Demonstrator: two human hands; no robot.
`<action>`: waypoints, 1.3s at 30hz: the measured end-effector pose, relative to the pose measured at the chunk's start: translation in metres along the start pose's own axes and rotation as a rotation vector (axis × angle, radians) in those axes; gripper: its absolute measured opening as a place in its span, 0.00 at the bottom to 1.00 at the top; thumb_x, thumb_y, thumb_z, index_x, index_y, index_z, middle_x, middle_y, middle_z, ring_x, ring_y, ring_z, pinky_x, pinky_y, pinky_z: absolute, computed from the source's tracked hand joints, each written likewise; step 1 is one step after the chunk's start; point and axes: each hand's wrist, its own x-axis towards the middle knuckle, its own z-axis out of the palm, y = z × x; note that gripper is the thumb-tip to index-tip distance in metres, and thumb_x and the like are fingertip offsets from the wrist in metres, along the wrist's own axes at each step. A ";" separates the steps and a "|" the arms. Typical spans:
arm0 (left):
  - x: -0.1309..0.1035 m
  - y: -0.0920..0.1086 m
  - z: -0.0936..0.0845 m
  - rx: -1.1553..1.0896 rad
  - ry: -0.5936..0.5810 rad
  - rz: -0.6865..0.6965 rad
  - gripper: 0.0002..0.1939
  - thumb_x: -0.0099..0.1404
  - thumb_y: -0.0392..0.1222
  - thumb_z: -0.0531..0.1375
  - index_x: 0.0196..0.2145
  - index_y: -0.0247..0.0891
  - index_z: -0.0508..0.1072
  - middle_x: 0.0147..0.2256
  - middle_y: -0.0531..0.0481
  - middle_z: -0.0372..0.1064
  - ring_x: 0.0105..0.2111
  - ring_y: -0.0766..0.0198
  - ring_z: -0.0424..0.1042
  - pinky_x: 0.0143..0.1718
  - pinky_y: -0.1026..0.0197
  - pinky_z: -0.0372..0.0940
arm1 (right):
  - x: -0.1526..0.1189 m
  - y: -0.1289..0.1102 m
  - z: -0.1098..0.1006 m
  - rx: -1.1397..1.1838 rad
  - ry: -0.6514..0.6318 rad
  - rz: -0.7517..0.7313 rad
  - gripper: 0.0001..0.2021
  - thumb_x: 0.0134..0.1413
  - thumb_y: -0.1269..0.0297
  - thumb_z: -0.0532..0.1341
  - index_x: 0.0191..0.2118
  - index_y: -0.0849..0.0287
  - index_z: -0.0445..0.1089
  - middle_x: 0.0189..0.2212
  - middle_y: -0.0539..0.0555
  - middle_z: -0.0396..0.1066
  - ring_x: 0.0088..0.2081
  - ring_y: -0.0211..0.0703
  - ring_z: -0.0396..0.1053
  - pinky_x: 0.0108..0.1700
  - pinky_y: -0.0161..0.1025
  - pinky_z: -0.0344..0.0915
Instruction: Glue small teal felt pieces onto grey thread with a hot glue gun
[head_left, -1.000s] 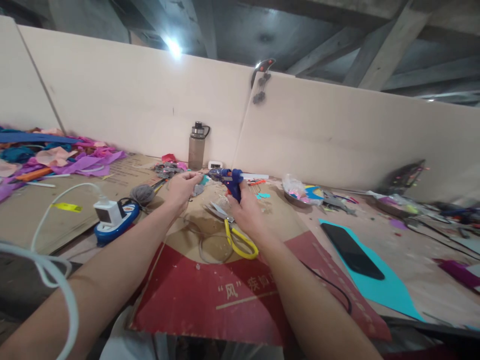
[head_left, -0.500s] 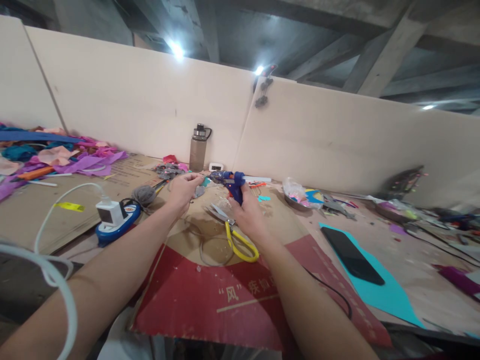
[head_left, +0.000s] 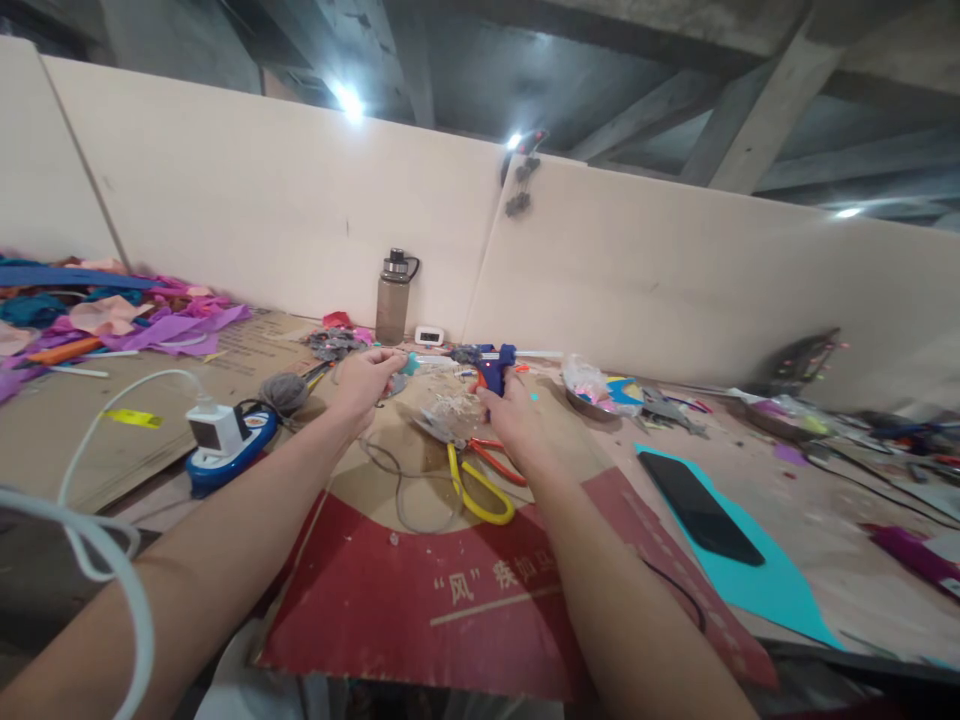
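Observation:
My left hand [head_left: 370, 382] is closed in a pinch on a small teal piece [head_left: 411, 364], which pokes out past the fingertips. Wrapped around the grip of a blue glue gun [head_left: 493, 370] is my right hand [head_left: 513, 408]. A white glue stick [head_left: 541, 353] sticks out of the gun's back, and the nozzle points left toward the teal piece with a gap between. Below the hands, scissors [head_left: 480, 500] with yellow and red-orange handles lie on the cardboard [head_left: 405, 590], beside a loop of grey cord [head_left: 405, 505].
A bottle [head_left: 392, 300] stands by the back panel. At left are a blue power strip [head_left: 232, 455] with a charger, grey yarn [head_left: 283, 392] and crumpled coloured paper [head_left: 112, 315]. On the right lie a phone [head_left: 701, 505] on a turquoise sheet [head_left: 795, 605] and a filled bowl [head_left: 592, 402].
My right hand has drawn the glue gun to the right, away from the teal piece. The scissors' red-orange handle now shows. My left hand stays nearly in place.

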 end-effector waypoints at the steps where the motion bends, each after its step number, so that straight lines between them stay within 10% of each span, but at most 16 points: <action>1: 0.000 -0.001 0.000 -0.002 -0.010 0.004 0.11 0.48 0.46 0.65 0.25 0.35 0.72 0.17 0.57 0.60 0.16 0.74 0.53 0.17 0.68 0.45 | 0.004 0.006 -0.001 0.050 -0.028 0.089 0.10 0.48 0.65 0.53 0.39 0.56 0.63 0.28 0.53 0.70 0.21 0.39 0.63 0.25 0.38 0.62; 5: 0.002 -0.006 0.002 -0.022 -0.052 0.032 0.10 0.48 0.45 0.65 0.24 0.35 0.73 0.24 0.52 0.68 0.22 0.71 0.62 0.23 0.67 0.54 | 0.016 0.031 -0.008 -0.032 -0.068 0.317 0.04 0.41 0.67 0.58 0.28 0.56 0.62 0.22 0.53 0.68 0.22 0.43 0.64 0.27 0.42 0.62; 11: -0.002 -0.001 0.004 0.265 0.028 0.350 0.04 0.52 0.41 0.62 0.25 0.39 0.75 0.36 0.49 0.72 0.41 0.59 0.67 0.45 0.58 0.59 | 0.016 0.033 -0.019 -0.396 0.410 0.075 0.12 0.34 0.64 0.63 0.22 0.55 0.56 0.30 0.62 0.67 0.42 0.57 0.63 0.43 0.54 0.60; 19: -0.019 0.011 0.013 0.602 0.036 0.605 0.02 0.53 0.36 0.61 0.26 0.40 0.75 0.39 0.49 0.72 0.45 0.58 0.66 0.52 0.54 0.52 | -0.007 -0.030 0.043 0.696 -0.148 0.230 0.15 0.43 0.61 0.60 0.35 0.55 0.54 0.33 0.49 0.69 0.35 0.38 0.68 0.40 0.40 0.65; 24: -0.020 0.006 0.015 0.334 -0.094 0.330 0.07 0.55 0.41 0.60 0.30 0.36 0.74 0.28 0.51 0.70 0.28 0.66 0.66 0.31 0.63 0.62 | -0.013 -0.038 0.051 0.947 -0.274 0.325 0.15 0.43 0.62 0.61 0.35 0.54 0.53 0.23 0.41 0.61 0.22 0.32 0.61 0.31 0.36 0.65; 29: -0.016 -0.001 0.018 0.058 -0.143 0.116 0.12 0.50 0.46 0.64 0.29 0.35 0.71 0.25 0.54 0.66 0.22 0.71 0.62 0.20 0.67 0.61 | -0.009 -0.029 0.042 0.526 -0.081 0.166 0.08 0.47 0.60 0.58 0.34 0.55 0.59 0.21 0.42 0.54 0.20 0.31 0.52 0.23 0.31 0.54; 39: -0.014 -0.005 0.022 -0.213 -0.258 0.002 0.12 0.48 0.40 0.67 0.25 0.32 0.68 0.25 0.53 0.67 0.28 0.70 0.69 0.39 0.58 0.70 | -0.008 -0.029 0.034 0.094 0.029 -0.106 0.09 0.54 0.59 0.54 0.32 0.58 0.67 0.23 0.47 0.61 0.26 0.36 0.56 0.30 0.33 0.54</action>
